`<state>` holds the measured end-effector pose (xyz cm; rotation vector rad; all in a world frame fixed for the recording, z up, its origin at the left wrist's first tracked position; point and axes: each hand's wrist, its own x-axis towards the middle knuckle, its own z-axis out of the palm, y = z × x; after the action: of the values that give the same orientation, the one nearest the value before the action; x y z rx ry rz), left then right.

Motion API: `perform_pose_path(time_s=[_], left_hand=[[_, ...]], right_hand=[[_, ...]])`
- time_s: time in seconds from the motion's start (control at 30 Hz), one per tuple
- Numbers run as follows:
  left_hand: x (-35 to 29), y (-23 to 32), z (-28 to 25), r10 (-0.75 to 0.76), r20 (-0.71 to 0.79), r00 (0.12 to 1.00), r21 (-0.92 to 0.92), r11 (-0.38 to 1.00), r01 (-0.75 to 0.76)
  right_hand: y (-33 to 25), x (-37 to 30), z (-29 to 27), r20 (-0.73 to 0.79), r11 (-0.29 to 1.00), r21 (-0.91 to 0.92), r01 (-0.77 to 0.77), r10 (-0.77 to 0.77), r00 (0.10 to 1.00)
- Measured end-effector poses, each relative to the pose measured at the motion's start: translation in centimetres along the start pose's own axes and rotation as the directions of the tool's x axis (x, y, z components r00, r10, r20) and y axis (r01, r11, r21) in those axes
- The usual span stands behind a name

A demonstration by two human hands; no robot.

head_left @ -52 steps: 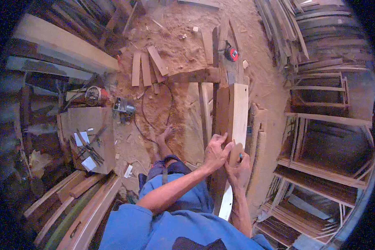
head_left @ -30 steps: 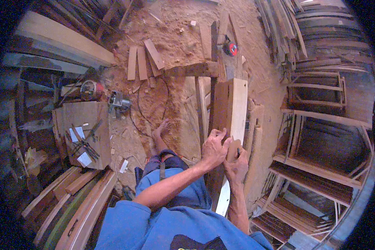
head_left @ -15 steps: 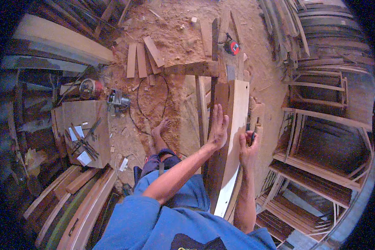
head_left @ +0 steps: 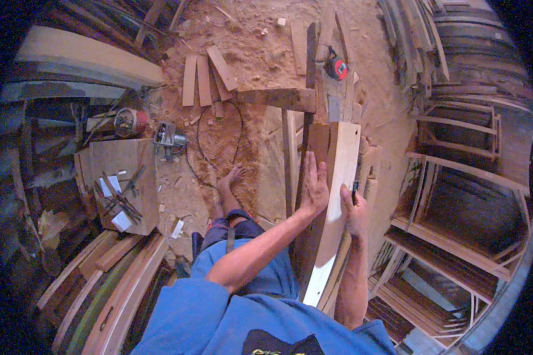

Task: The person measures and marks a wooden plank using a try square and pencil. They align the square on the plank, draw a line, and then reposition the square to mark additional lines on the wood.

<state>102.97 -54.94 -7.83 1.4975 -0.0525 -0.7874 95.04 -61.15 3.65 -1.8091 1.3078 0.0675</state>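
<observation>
A long squared timber (head_left: pixel 344 160), pale on top and browner on its left side, runs lengthwise before me. My left hand (head_left: pixel 315 188) lies flat along its brown left side, fingers straight and pointing away. At the timber's right edge is my right hand (head_left: pixel 355 216), its thumb against the pale face. Between that thumb and the curled fingers sticks up a small dark object (head_left: pixel 355 189), too small to name. Past the timber's far end, a red and black tape measure (head_left: pixel 337 68) rests on the wooden support.
A dark crosspiece (head_left: pixel 278 99) joins the support on the left. Several short boards (head_left: pixel 204 80) lie on the dusty floor beside a black cord (head_left: pixel 241 127) and a power tool (head_left: pixel 170 137). Wooden frames (head_left: pixel 456 219) stack along the right. A board with sticks and papers (head_left: pixel 142 195) stands left.
The timber's far end sits slightly nearer to me. My right hand's thumb has come against the timber's edge, the dark object with it. My left hand stays flat on the side.
</observation>
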Motion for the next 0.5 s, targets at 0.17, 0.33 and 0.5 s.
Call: perform_pose_path(time_s=[0.17,0.33,0.5], left_hand=[[-0.3,1.9,-0.5,-0.025,-0.129,0.991,0.18,0.982,0.048],[0.6,2.8,-0.7,-0.074,-0.171,0.982,0.205,0.973,0.109],[1.0,3.1,-1.0,-0.097,-0.16,0.982,0.227,0.965,0.132]], right_hand=[[1.4,2.7,-0.6,0.219,0.98,0.135,-0.145,0.114,0.969],[2.4,4.7,0.1,0.294,0.815,0.543,-0.202,0.041,0.955],[1.0,6.3,1.1,0.322,0.802,0.583,-0.131,-0.08,0.943]])
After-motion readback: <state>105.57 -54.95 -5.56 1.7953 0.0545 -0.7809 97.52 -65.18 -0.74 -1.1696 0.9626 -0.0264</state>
